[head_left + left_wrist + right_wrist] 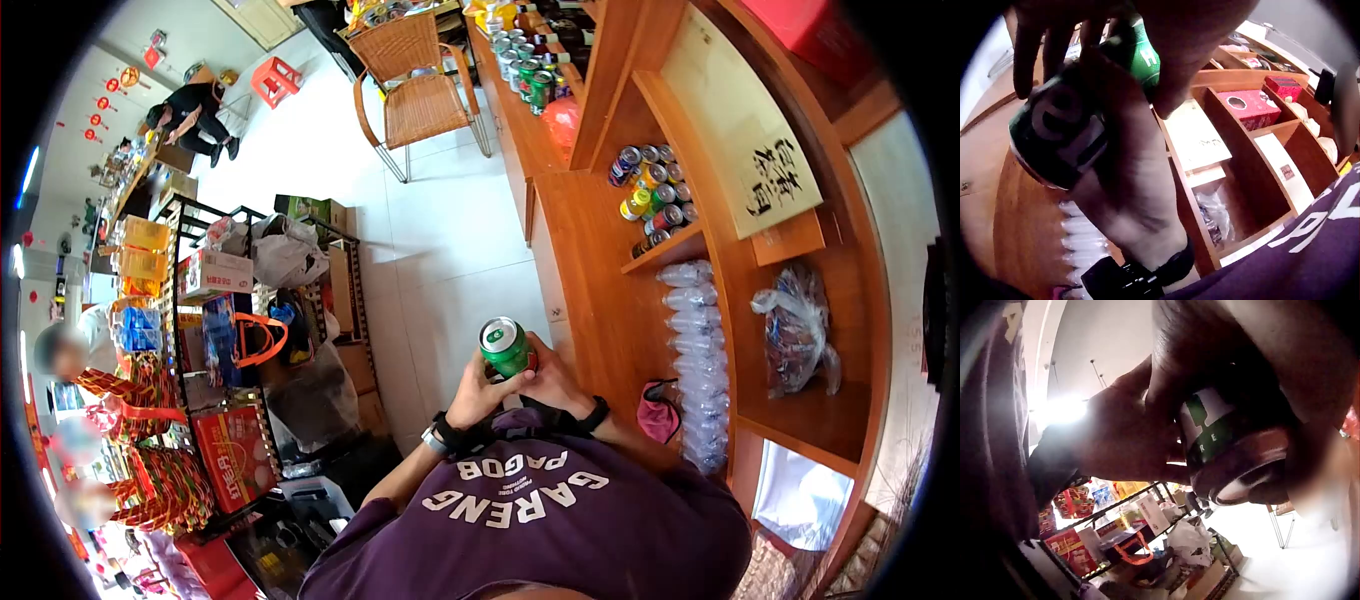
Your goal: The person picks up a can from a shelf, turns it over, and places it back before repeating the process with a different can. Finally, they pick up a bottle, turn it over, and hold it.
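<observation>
Both hands hold one green drink can (503,347) in front of the chest, its silver top facing up in the head view. My left hand (477,393) grips it from the left, and my right hand (558,381) curls round it from the right. In the left wrist view, white letters show on the can (1063,122), partly covered by the right hand (1132,144). The right wrist view shows the can's base rim (1247,465) below the dark right hand (1229,344), with the left hand (1116,428) against the can's side.
To the right, a wooden cabinet (600,250) holds several upright drink cans (655,190), a column of clear plastic bottles (697,360) and a tied plastic bag (797,335). More cans (525,75) stand on the far counter. A loaded rack (235,300) is at left, a wicker chair (420,100) ahead.
</observation>
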{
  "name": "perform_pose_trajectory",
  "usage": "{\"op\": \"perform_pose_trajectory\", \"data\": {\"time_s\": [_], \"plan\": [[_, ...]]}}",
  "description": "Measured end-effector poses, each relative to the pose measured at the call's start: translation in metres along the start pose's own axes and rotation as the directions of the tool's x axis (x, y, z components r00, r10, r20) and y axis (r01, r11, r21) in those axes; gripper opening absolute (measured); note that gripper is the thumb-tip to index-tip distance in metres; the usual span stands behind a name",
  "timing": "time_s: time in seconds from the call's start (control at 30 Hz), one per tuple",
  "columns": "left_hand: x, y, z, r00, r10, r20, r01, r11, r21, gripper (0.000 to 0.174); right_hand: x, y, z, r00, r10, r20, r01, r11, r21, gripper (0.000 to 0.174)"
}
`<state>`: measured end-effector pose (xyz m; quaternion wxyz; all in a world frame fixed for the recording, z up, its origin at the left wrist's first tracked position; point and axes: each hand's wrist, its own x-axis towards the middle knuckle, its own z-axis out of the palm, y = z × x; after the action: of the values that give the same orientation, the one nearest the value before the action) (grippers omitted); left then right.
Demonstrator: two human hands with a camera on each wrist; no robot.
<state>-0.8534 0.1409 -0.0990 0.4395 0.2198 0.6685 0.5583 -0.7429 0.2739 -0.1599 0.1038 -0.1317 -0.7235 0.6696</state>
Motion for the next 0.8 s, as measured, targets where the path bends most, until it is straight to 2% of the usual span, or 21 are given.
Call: {"op": "perform_pose_trajectory", "data": {"time_s": [0.1, 0.13, 0.2, 0.23, 0.3, 0.33, 0.4, 0.43, 0.57, 0.67, 0.77, 0.8], "plan": [[0.004, -0.012, -0.016, 0.995, 0.069, -0.076, -0.068, 0.998, 0.018, 0.060, 0.021, -0.002, 0.008, 0.997, -0.033, 0.076, 0.033, 0.999, -0.004, 0.068], [-0.001, -0.014, -0.020, 0.996, 0.053, -0.068, -0.052, 0.998, 0.020, 0.060, 0.020, -0.006, 0.014, 0.997, -0.020, 0.069, 0.019, 1.000, 0.005, 0.068], [0.012, -0.012, -0.035, 0.997, 0.001, -0.075, -0.013, 0.988, -0.157, 0.060, 0.039, -0.014, 0.017, 0.999, 0.029, 0.033, -0.027, 0.997, -0.069, 0.060], [0.018, -0.013, -0.043, 0.996, 0.028, -0.079, -0.036, 0.994, -0.104, 0.062, 0.046, -0.012, 0.020, 1.000, 0.006, 0.017, -0.004, 0.997, -0.071, 0.063], [0.035, -0.015, -0.061, 0.999, 0.027, -0.025, -0.030, 0.992, -0.122, 0.060, 0.059, -0.013, 0.024, 0.993, 0.116, -0.005, -0.115, 0.983, -0.144, 0.064], [0.046, -0.009, -0.069, 0.999, 0.035, 0.003, -0.035, 0.992, -0.121, 0.060, 0.067, -0.017, 0.023, 0.993, 0.116, -0.033, -0.119, 0.981, -0.151, 0.064], [0.069, 0.003, -0.088, 0.995, 0.020, 0.102, -0.013, 0.998, -0.066, 0.057, 0.085, -0.024, 0.025, 0.989, 0.146, -0.029, -0.147, 0.987, -0.065, 0.080], [0.084, 0.006, -0.098, 0.992, 0.071, 0.108, -0.071, 0.997, -0.005, 0.055, 0.096, -0.024, 0.029, 0.992, 0.103, -0.079, -0.104, 0.994, -0.014, 0.077], [0.140, 0.035, -0.137, 0.928, 0.129, 0.349, -0.103, 0.991, -0.090, 0.059, 0.138, -0.031, 0.033, 0.981, 0.046, -0.191, -0.064, 0.994, -0.090, 0.072], [0.175, 0.062, -0.163, 0.890, 0.185, 0.417, -0.191, 0.981, -0.026, 0.060, 0.179, -0.041, 0.036, 0.952, -0.057, -0.302, 0.046, 0.998, -0.042, 0.071], [0.197, 0.077, -0.189, 0.873, 0.159, 0.462, -0.162, 0.986, -0.032, 0.060, 0.206, -0.044, 0.042, 0.947, -0.054, -0.316, 0.033, 0.997, -0.069, 0.069], [0.203, 0.081, -0.198, 0.861, 0.170, 0.479, -0.220, 0.974, 0.049, 0.063, 0.213, -0.048, 0.042, 0.951, -0.026, -0.307, -0.006, 0.995, -0.102, 0.071]]}}
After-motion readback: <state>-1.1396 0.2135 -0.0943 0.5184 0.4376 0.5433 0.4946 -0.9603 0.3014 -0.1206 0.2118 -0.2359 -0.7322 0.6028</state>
